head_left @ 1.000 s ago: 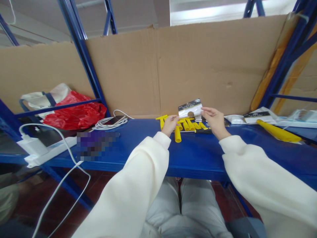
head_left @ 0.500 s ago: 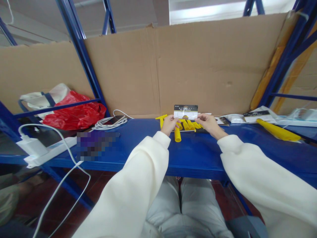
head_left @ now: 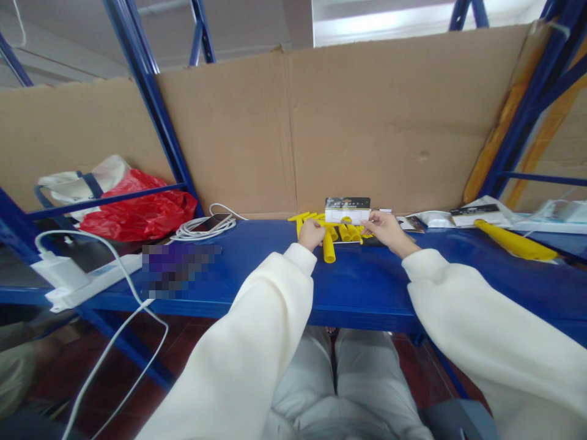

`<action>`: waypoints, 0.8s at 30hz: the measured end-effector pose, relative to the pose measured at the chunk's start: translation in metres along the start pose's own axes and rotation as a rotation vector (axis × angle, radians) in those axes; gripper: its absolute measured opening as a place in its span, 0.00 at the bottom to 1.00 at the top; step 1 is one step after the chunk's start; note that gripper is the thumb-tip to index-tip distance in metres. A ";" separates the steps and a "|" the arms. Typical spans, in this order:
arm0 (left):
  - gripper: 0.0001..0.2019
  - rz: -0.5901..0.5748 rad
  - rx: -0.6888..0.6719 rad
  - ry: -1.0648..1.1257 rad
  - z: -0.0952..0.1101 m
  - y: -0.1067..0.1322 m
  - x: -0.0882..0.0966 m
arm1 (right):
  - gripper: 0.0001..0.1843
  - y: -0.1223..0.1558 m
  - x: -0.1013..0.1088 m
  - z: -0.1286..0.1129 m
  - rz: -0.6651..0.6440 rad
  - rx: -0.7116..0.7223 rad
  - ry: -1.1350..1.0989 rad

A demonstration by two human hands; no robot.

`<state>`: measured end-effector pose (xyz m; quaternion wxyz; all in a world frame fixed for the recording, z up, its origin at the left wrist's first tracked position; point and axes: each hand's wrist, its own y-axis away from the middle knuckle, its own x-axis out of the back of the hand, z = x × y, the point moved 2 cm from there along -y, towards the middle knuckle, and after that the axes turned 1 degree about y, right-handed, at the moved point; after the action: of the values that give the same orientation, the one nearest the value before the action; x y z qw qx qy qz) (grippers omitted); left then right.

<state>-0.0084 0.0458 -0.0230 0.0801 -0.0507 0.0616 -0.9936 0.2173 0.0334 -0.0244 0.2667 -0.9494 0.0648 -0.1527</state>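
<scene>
A small white card with a black top band [head_left: 347, 209] stands upright at the back of the blue shelf [head_left: 257, 269]. My right hand [head_left: 384, 230] pinches the card's right edge. My left hand [head_left: 312, 233] is curled beside the card's left edge, over a cluster of yellow plastic scraper-like pieces [head_left: 342, 232]. Whether the left fingers grip the card or a yellow piece is hidden. One yellow handle [head_left: 328, 249] lies closest to me, pointing toward me. Both arms wear white sleeves.
A cardboard wall [head_left: 367, 122] backs the shelf. On the left lie a coiled white cable [head_left: 202, 227], a power strip with a charger [head_left: 73, 278] and a red bag [head_left: 137, 211]. On the right lie a long yellow tool [head_left: 516, 243] and packaged cards [head_left: 474, 214]. Blue rack posts [head_left: 151, 104] stand at both sides.
My right hand brought the card down and leftward from a tilted, raised position to upright over the yellow pieces. My left hand closed in toward the card's left edge.
</scene>
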 end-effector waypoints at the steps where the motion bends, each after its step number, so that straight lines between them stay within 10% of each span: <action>1: 0.10 0.006 -0.004 -0.083 -0.001 -0.001 0.001 | 0.31 0.000 0.001 0.001 0.013 -0.007 0.012; 10: 0.12 -0.109 0.140 -0.141 -0.007 0.002 -0.003 | 0.27 -0.004 0.005 0.009 0.055 -0.003 0.034; 18: 0.07 -0.238 0.251 0.229 -0.002 0.006 -0.011 | 0.27 -0.004 0.005 0.007 0.036 0.006 0.020; 24: 0.06 -0.049 0.217 0.408 0.010 0.005 -0.003 | 0.30 -0.004 0.006 0.006 0.049 -0.031 0.047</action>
<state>-0.0035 0.0401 -0.0139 0.0468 0.1586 -0.0321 -0.9857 0.2254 0.0382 -0.0261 0.2543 -0.9476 0.0966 -0.1673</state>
